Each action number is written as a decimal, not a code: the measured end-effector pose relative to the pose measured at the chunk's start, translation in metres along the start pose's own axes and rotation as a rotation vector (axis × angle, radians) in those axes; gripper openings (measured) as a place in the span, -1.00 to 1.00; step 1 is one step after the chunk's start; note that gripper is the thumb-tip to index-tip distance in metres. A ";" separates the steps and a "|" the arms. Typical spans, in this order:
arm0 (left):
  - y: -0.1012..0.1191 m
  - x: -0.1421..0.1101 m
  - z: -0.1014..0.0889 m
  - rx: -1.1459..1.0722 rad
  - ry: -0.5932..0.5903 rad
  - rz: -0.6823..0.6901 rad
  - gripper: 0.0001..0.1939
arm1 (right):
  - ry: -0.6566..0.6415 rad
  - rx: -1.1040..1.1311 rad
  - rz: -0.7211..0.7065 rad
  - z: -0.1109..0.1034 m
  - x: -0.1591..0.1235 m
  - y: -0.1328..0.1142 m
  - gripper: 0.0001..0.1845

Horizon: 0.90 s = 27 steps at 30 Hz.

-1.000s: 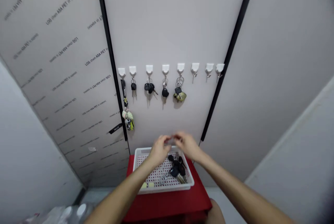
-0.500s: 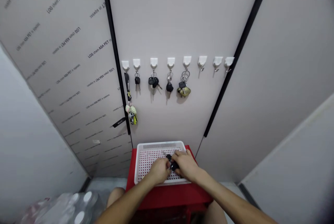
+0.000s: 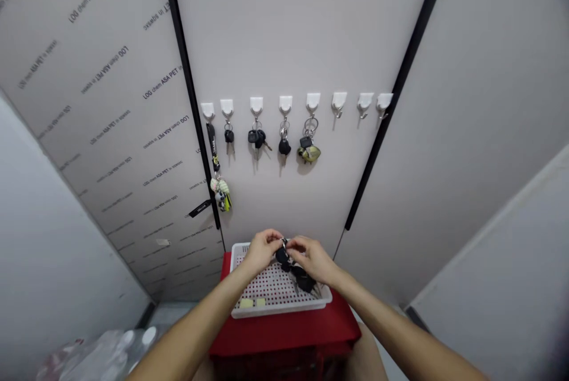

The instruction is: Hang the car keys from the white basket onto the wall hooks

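Over the back half of a white plastic basket (image 3: pixel 280 310), my left hand (image 3: pixel 263 250) pinches the ring end of a bunch of keys (image 3: pixel 281 255) with black heads. From the other side, my right hand (image 3: pixel 315 259) closes its fingertips on the same ring. The black key heads dangle just below my fingers. More black-headed keys (image 3: pixel 304 280) lie in the right part of the basket, partly under my right hand; whether they are joined to the held bunch I cannot tell. Two small pale yellow pieces (image 3: pixel 246 303) lie at the basket's front left.
The basket stands on a red stool (image 3: pixel 288 333) against the wall. White hooks (image 3: pixel 285 103) run in a row above; the left ones carry key bunches, including a green turtle-like charm (image 3: pixel 310 154) and a long strap with charms (image 3: pixel 221 191). Plastic-wrapped bottles (image 3: pixel 106 357) stand lower left.
My hands went down into the basket among the keys, then rose slightly toward its back edge. A bunch of keys now hangs between my fingertips.
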<state>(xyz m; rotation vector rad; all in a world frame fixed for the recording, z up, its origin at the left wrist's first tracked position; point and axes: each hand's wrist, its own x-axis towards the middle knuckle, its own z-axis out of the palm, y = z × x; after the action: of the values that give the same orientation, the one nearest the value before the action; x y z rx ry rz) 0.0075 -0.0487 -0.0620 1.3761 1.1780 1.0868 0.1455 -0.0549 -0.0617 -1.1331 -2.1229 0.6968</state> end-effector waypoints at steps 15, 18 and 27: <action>0.061 -0.002 -0.009 -0.200 -0.160 0.078 -0.94 | 0.063 0.416 0.066 -0.031 0.022 -0.023 -0.82; 0.063 -0.001 -0.009 -0.168 -0.161 0.091 -0.93 | 0.060 0.467 0.075 -0.032 0.023 -0.026 -0.83; 0.078 0.008 -0.019 0.305 -0.135 0.268 -0.89 | 0.147 0.582 0.130 -0.034 0.024 -0.029 -0.80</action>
<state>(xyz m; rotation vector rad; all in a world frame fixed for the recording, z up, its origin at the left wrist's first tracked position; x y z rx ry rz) -0.0019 -0.0415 0.0176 1.8575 1.1137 1.0052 0.1440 -0.0430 -0.0121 -0.9605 -1.5767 1.1583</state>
